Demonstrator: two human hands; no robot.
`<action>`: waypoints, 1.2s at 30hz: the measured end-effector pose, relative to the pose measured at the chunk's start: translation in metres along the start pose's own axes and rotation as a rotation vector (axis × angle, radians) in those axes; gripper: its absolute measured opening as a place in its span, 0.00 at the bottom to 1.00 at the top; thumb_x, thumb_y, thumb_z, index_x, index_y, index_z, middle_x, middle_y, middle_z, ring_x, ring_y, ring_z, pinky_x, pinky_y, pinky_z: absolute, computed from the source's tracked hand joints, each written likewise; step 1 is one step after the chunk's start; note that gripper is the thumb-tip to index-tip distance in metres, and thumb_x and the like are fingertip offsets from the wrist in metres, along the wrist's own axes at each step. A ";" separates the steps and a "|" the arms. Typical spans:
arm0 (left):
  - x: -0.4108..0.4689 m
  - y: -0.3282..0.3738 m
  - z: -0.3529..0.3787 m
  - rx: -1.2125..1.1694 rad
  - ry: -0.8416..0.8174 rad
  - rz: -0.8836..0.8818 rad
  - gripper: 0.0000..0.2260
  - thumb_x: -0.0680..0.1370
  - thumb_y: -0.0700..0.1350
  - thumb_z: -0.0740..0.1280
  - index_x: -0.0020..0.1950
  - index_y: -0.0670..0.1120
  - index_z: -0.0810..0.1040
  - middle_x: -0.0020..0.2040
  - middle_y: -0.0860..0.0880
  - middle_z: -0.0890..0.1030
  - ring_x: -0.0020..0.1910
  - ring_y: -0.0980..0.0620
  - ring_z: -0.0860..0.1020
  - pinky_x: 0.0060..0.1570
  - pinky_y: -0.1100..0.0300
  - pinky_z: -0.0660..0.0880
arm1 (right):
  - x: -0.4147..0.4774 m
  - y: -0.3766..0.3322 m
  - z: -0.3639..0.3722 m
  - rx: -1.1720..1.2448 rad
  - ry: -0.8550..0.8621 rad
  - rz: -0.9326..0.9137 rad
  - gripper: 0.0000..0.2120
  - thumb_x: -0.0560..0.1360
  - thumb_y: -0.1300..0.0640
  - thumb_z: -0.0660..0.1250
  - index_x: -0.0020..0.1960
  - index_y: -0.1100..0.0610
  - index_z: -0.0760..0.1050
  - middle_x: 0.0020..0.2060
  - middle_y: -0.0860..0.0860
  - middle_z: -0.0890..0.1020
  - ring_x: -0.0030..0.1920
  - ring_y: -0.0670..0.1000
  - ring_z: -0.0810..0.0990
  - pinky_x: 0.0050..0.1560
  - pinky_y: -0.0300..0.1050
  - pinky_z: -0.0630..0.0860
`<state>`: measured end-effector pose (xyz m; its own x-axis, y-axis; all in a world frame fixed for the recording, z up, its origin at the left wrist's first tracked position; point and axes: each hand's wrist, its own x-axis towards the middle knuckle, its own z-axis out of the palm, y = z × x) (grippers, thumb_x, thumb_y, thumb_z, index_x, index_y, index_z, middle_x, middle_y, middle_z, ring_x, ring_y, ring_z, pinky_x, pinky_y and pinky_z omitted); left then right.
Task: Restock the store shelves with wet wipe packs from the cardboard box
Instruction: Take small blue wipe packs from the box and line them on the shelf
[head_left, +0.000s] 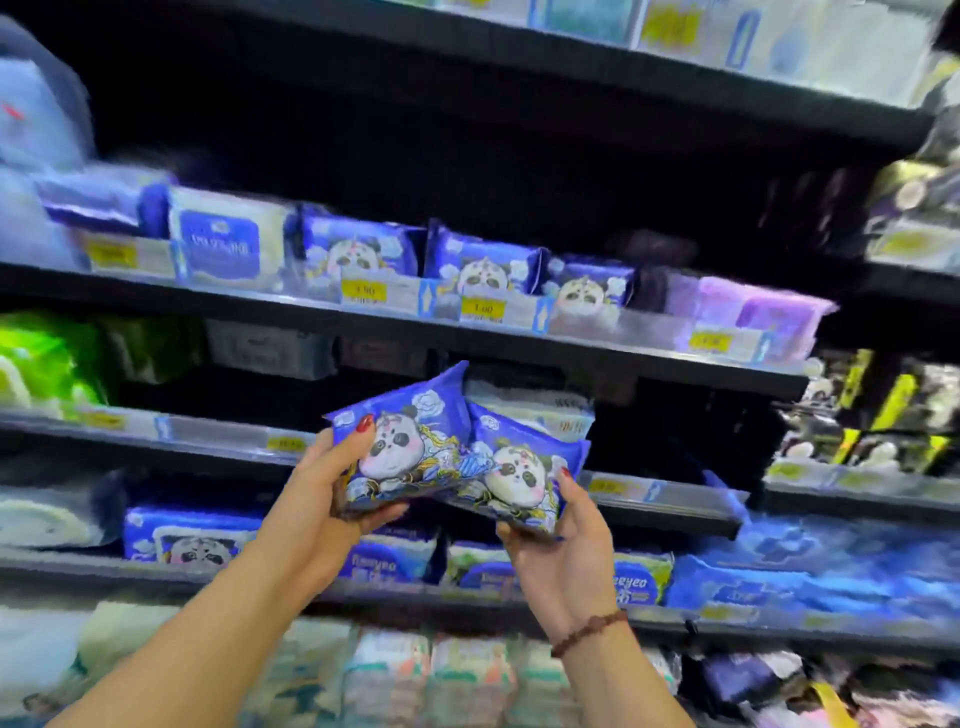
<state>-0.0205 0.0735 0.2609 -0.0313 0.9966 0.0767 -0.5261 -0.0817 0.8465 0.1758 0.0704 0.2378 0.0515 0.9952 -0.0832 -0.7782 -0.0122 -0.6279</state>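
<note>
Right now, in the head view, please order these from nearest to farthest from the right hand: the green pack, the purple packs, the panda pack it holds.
1. Panda pack: gripped by the right hand.
2. Purple packs: upper shelf, to the right.
3. Green pack: far left.

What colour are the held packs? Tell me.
The packs are blue with pandas; head view.
</note>
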 end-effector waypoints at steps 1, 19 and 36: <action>0.002 0.012 0.006 0.007 -0.027 0.024 0.10 0.71 0.50 0.66 0.51 0.52 0.75 0.43 0.52 0.85 0.35 0.54 0.84 0.29 0.58 0.79 | -0.001 -0.009 0.012 -0.013 -0.039 -0.023 0.12 0.75 0.55 0.64 0.38 0.55 0.83 0.40 0.56 0.85 0.35 0.55 0.82 0.28 0.42 0.77; 0.038 0.115 0.037 0.063 -0.080 0.232 0.17 0.69 0.49 0.68 0.57 0.50 0.75 0.44 0.50 0.86 0.39 0.53 0.85 0.30 0.57 0.81 | 0.056 -0.194 0.116 -0.692 -0.049 -0.687 0.18 0.71 0.65 0.72 0.59 0.60 0.73 0.51 0.55 0.83 0.50 0.56 0.84 0.40 0.48 0.81; 0.060 0.112 0.029 0.029 -0.100 0.196 0.19 0.66 0.49 0.68 0.56 0.51 0.76 0.49 0.47 0.84 0.44 0.47 0.83 0.29 0.56 0.81 | 0.120 -0.209 0.111 -1.328 -0.046 -0.572 0.17 0.66 0.58 0.78 0.52 0.56 0.78 0.46 0.51 0.86 0.47 0.50 0.85 0.52 0.51 0.81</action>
<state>-0.0570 0.1241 0.3756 -0.0458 0.9553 0.2920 -0.4939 -0.2757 0.8247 0.2751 0.2033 0.4444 0.1109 0.8966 0.4288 0.4872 0.3270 -0.8097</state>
